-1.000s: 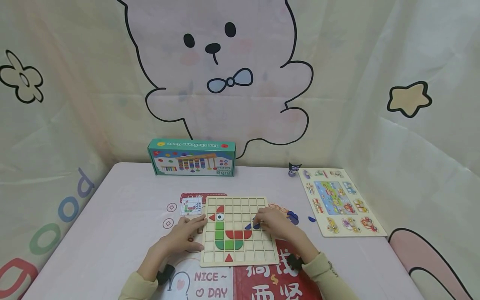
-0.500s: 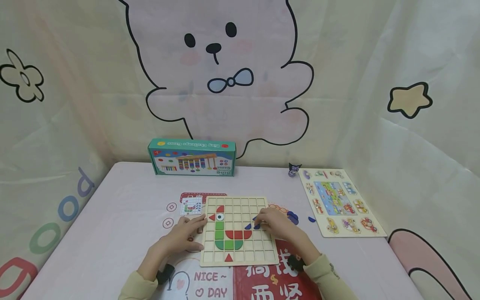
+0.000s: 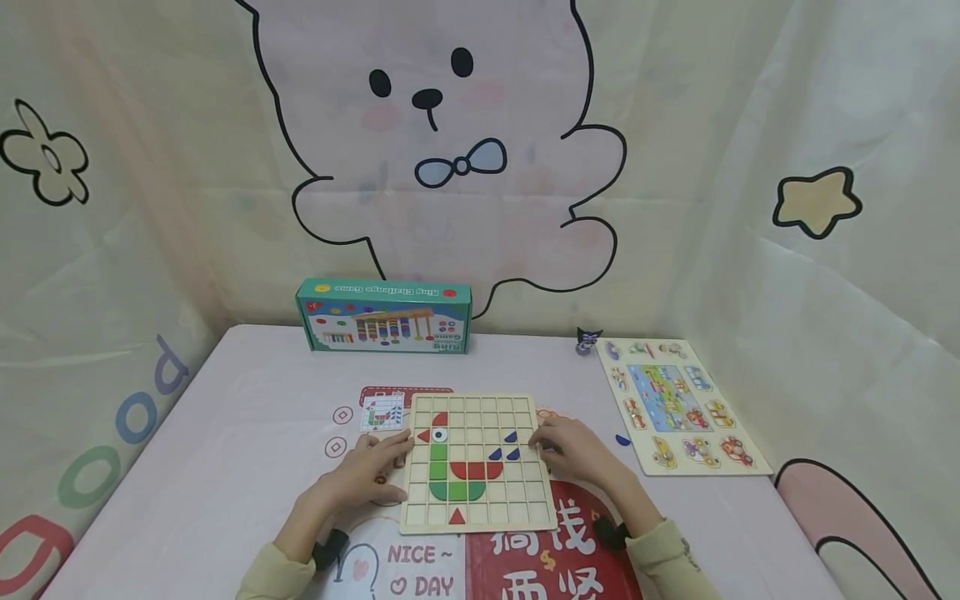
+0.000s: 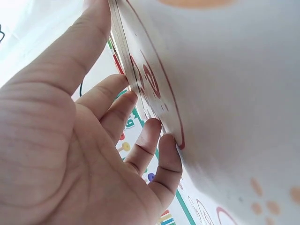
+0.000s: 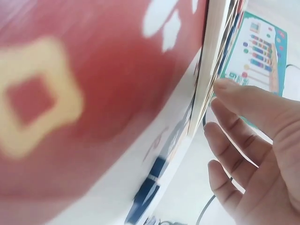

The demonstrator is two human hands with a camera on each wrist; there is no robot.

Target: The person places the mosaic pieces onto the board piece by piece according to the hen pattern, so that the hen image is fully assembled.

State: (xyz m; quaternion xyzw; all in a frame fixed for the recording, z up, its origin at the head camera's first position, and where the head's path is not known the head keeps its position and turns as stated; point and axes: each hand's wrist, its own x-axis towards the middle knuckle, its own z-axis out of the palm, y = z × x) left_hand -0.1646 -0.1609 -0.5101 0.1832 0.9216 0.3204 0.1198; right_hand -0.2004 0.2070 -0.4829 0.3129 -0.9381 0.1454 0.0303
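Observation:
A wooden grid board (image 3: 495, 504) lies flat, with coloured pieces forming a bird-like figure. Red (image 3: 471, 471) and green pieces (image 3: 438, 470) make the body and neck, beside a white eye piece (image 3: 440, 434). Three blue pieces (image 3: 513, 454) sit to the right of the red row. My left hand (image 3: 363, 472) rests at the board's left edge, fingers relaxed and spread along its side in the left wrist view. Over the right edge hovers my right hand (image 3: 572, 450), its loosely bent fingers (image 5: 229, 145) holding nothing.
A small pattern card (image 3: 383, 412) lies beyond the left hand. One loose blue piece (image 3: 622, 440) is on the table, and more blue pieces (image 5: 147, 190) lie near the right hand. A picture puzzle board (image 3: 682, 408), a figurine (image 3: 587, 340) and a green game box (image 3: 384, 317) stand farther back.
My right hand has let go of a blue piece on the board and moved right to the edge, uncovering the three blue pieces. The left hand has stayed in place.

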